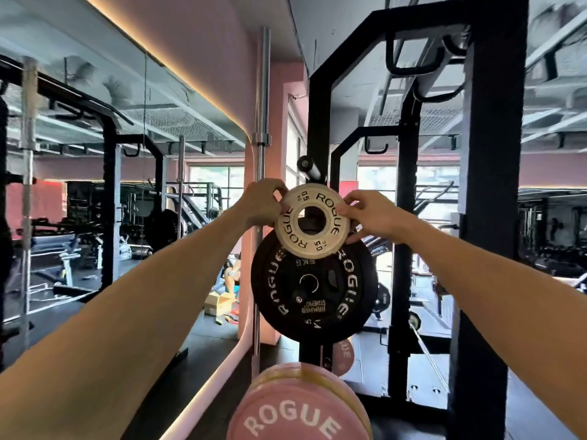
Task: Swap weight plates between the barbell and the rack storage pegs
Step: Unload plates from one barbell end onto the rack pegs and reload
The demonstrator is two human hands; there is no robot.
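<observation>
White plate handling at rack peg

The white plate (pixel 313 220) is pinched at both rims by the left hand (pixel 265 201) and right hand (pixel 365 214); its bore should be kept square to the peg.

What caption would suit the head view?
Both hands hold a white Rogue plate before black rack-stored plates.

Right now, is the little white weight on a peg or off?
Off, it seems. Both hands, left and right, hold the white plate, and its hole shows no peg through it. The empty peg is above.
</observation>
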